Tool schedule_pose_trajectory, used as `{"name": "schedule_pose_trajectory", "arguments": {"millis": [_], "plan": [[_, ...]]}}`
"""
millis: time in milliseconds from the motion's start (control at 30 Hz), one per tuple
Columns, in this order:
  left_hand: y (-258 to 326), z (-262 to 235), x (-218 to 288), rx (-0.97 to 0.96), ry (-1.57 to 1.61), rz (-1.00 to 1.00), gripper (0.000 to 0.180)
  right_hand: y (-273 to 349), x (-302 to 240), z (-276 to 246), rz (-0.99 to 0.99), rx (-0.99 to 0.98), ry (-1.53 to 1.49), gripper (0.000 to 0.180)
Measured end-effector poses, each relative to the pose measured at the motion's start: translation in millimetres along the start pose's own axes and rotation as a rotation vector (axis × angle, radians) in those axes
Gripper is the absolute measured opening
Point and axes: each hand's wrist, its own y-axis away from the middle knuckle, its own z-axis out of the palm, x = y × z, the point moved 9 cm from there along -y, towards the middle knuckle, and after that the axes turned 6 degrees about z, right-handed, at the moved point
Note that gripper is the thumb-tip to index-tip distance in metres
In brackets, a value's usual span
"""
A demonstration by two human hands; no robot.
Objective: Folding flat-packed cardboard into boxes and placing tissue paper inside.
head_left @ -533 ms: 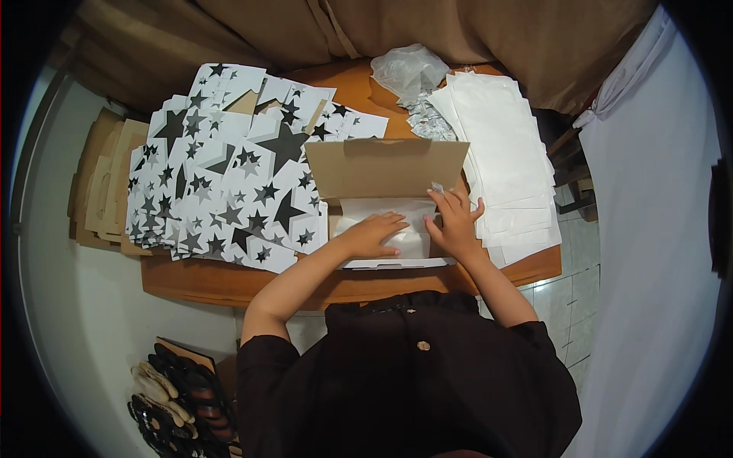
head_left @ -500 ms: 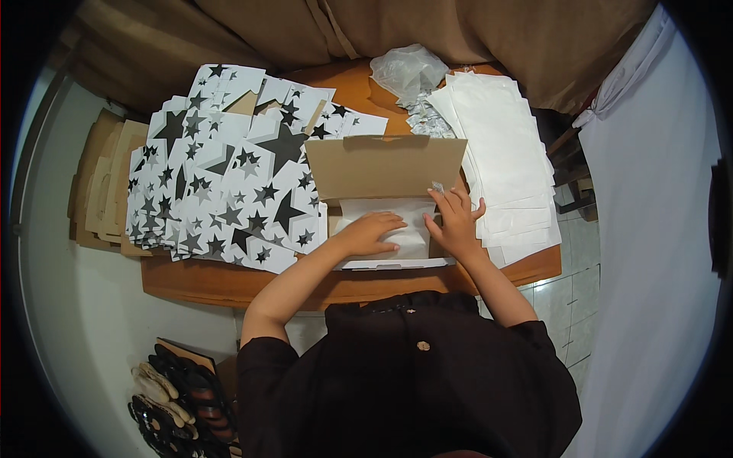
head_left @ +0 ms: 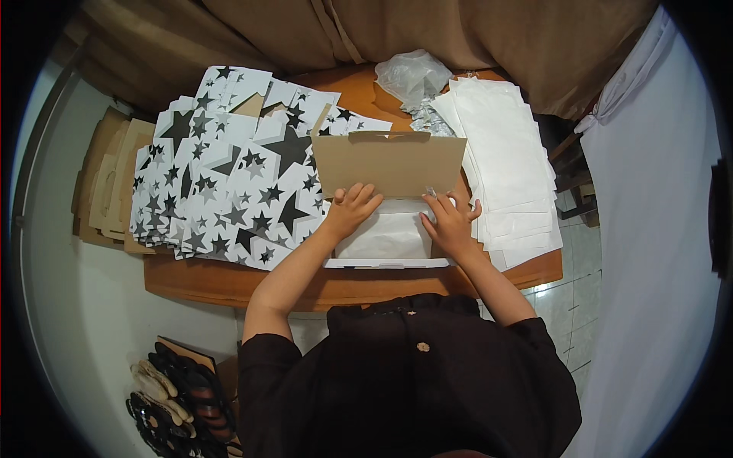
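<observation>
In front of me stands a cardboard box with its brown-lined lid (head_left: 391,164) raised at the back. White tissue paper (head_left: 388,238) lines the inside. My left hand (head_left: 353,209) rests at the box's back left corner, its fingers over the bottom of the lid and no object visible in them. At the right side of the box, my right hand (head_left: 452,223) pinches a small shiny clear packet (head_left: 431,191) between its fingers. The hand covers part of the box's right wall. What lies under the paper is hidden.
Many flat star-patterned cardboard pieces (head_left: 229,175) pile up on the left of the wooden table (head_left: 221,284). A stack of white paper sheets (head_left: 500,153) lies right. Behind the box are a clear plastic bag (head_left: 412,75) and small silvery packets (head_left: 430,120). Sandals (head_left: 179,397) lie lower left.
My left hand has moved from over the paper, back and left to the lid's corner. More of the white paper now shows. My right hand stays by the right side with the packet.
</observation>
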Motion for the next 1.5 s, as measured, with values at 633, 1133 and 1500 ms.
{"name": "schedule_pose_trajectory", "arguments": {"millis": [633,1133,1500], "plan": [[6.1,-22.4,-5.1,-0.131,0.396,0.0,0.009,-5.5,9.1,-6.9,0.068,-0.075,-0.069,0.073],[22.1,-11.7,26.4,-0.377,0.718,0.192,0.01,4.3,-6.2,21.4,0.007,-0.664,-0.211,0.078],[31.1,16.0,43.0,-0.698,0.565,0.336,0.022,43.6,-8.0,50.1,-0.106,-0.973,-0.156,0.02]]}}
